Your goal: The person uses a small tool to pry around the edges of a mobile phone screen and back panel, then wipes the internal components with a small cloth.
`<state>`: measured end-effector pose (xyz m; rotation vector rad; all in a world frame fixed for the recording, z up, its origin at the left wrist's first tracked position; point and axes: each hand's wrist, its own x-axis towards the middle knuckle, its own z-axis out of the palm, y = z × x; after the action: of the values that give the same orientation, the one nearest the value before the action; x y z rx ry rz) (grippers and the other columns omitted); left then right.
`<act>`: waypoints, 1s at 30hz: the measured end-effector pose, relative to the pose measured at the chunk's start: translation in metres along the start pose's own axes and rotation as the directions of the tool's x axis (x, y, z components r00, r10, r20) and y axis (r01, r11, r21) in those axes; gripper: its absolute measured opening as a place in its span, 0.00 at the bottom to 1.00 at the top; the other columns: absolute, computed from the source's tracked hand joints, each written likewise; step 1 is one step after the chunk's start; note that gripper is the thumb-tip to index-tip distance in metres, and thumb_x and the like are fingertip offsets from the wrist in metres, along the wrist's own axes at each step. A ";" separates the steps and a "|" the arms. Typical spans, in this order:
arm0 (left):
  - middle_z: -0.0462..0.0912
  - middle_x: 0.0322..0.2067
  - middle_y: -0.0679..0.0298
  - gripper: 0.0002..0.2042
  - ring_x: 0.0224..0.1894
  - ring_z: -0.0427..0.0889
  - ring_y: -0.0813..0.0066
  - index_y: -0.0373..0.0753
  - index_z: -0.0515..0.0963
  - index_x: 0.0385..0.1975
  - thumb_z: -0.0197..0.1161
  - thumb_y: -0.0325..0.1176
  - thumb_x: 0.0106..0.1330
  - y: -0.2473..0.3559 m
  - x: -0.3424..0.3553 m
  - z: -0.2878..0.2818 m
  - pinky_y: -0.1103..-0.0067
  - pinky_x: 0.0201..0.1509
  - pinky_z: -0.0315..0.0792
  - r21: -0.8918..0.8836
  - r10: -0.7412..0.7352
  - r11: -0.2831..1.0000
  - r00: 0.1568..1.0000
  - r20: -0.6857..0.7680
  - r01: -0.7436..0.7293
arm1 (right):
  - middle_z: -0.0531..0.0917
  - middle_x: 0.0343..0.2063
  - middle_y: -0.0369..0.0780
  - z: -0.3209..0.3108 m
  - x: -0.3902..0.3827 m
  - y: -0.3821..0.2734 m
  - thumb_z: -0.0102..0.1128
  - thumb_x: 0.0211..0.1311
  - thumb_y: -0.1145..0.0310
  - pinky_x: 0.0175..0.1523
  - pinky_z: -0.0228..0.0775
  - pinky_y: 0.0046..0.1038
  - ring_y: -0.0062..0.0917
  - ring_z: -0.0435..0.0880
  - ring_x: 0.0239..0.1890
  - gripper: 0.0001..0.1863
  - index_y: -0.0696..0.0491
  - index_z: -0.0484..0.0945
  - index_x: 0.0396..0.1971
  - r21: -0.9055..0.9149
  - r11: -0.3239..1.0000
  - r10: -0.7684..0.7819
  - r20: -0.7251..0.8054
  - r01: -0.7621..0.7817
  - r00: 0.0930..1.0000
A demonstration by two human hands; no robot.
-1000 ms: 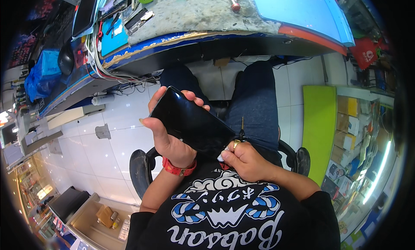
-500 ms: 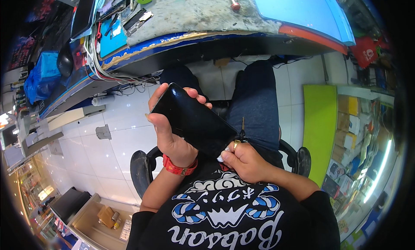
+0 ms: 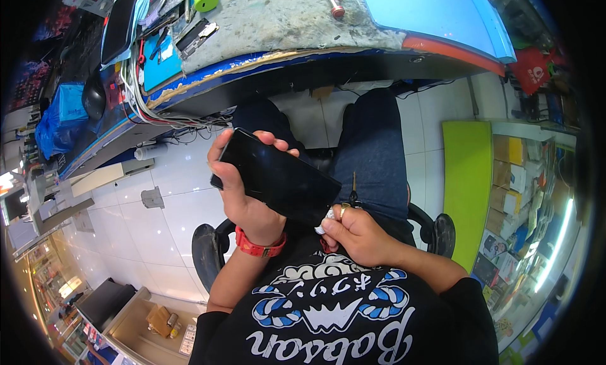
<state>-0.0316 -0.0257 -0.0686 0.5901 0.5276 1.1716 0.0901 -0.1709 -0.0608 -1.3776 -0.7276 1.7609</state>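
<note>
We find the left grip point(image 3: 247, 208) clamped on a glossy black rectangular device point(image 3: 278, 175) above the lap point(image 3: 372, 156), open room before the worn grey desk point(image 3: 284, 21). The right grip point(image 3: 361, 235) pinches a whitish piece point(image 3: 323, 223) at its near corner. White lettering crosses the black shirt point(image 3: 454, 327).

White item point(image 3: 320, 229), too small to tell, seems partly hidden by right hand point(image 3: 362, 237).

Free room over thighs point(image 3: 372, 144), between black device point(image 3: 281, 179) and desk point(image 3: 315, 71); armrests point(image 3: 445, 235) flank sides.
</note>
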 end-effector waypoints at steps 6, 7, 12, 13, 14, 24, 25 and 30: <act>0.77 0.47 0.51 0.27 0.47 0.81 0.60 0.44 0.64 0.64 0.43 0.58 0.76 0.005 0.000 0.007 0.60 0.52 0.79 0.014 0.046 0.999 0.999 0.001 -0.046 | 0.76 0.21 0.35 0.005 -0.001 0.002 0.47 0.77 0.65 0.36 0.71 0.24 0.17 0.76 0.27 0.17 0.58 0.71 0.26 0.059 0.995 -0.079 0.007 0.078 0.997; 0.77 0.48 0.52 0.27 0.47 0.81 0.60 0.46 0.62 0.65 0.43 0.58 0.76 0.005 0.000 0.008 0.61 0.52 0.79 0.032 0.045 0.998 0.999 -0.007 -0.045 | 0.76 0.21 0.35 0.006 -0.001 0.004 0.46 0.78 0.65 0.36 0.71 0.24 0.17 0.76 0.26 0.18 0.58 0.71 0.26 0.073 0.993 -0.095 0.001 0.095 0.995; 0.76 0.50 0.52 0.27 0.48 0.80 0.60 0.48 0.62 0.65 0.42 0.59 0.76 0.007 0.001 0.013 0.60 0.54 0.78 0.008 0.087 0.996 0.996 -0.009 -0.087 | 0.79 0.23 0.36 0.010 0.003 0.000 0.43 0.79 0.66 0.38 0.75 0.23 0.18 0.79 0.27 0.14 0.58 0.73 0.34 0.166 0.986 -0.024 0.012 0.022 1.000; 0.76 0.50 0.52 0.27 0.48 0.80 0.60 0.48 0.62 0.65 0.42 0.59 0.76 0.008 0.001 0.013 0.60 0.54 0.78 -0.007 0.094 0.996 0.996 -0.008 -0.094 | 0.79 0.23 0.36 0.011 0.005 -0.002 0.43 0.79 0.66 0.37 0.75 0.23 0.18 0.80 0.27 0.14 0.58 0.73 0.35 0.199 0.980 -0.010 0.015 0.007 1.000; 0.76 0.50 0.52 0.27 0.48 0.80 0.60 0.48 0.61 0.65 0.42 0.59 0.76 0.009 0.002 0.013 0.60 0.54 0.78 -0.016 0.108 0.994 0.994 -0.011 -0.108 | 0.79 0.24 0.36 0.012 0.005 -0.005 0.43 0.80 0.65 0.38 0.75 0.23 0.18 0.81 0.28 0.14 0.58 0.73 0.35 0.211 0.978 0.003 0.025 -0.008 1.000; 0.68 0.63 0.44 0.35 0.64 0.72 0.48 0.48 0.54 0.71 0.44 0.65 0.71 0.014 -0.008 0.005 0.55 0.68 0.66 0.092 0.211 0.970 0.969 0.130 -0.224 | 0.82 0.29 0.39 -0.009 0.010 -0.010 0.49 0.78 0.65 0.41 0.77 0.22 0.20 0.85 0.32 0.14 0.61 0.74 0.35 0.171 0.975 -0.107 -0.200 0.142 0.974; 0.65 0.66 0.44 0.38 0.66 0.68 0.47 0.48 0.52 0.72 0.44 0.66 0.70 0.013 -0.013 0.010 0.54 0.70 0.62 0.110 0.177 0.976 0.977 0.121 -0.190 | 0.82 0.30 0.40 -0.017 0.010 -0.014 0.47 0.78 0.66 0.43 0.77 0.24 0.23 0.85 0.33 0.13 0.60 0.73 0.36 0.164 0.973 -0.127 -0.221 0.165 0.967; 0.55 0.73 0.46 0.51 0.74 0.56 0.48 0.39 0.54 0.74 0.39 0.78 0.62 0.025 -0.020 0.011 0.52 0.75 0.50 -0.046 -0.016 0.998 0.937 0.348 0.034 | 0.80 0.29 0.39 -0.057 -0.002 -0.051 0.46 0.78 0.65 0.43 0.77 0.26 0.24 0.84 0.34 0.14 0.59 0.73 0.33 -0.025 0.963 -0.268 -0.205 0.269 0.941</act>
<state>-0.0473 -0.0401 -0.0423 0.7262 0.2008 1.0236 0.1566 -0.1464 -0.0328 -1.3636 -0.7584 1.3830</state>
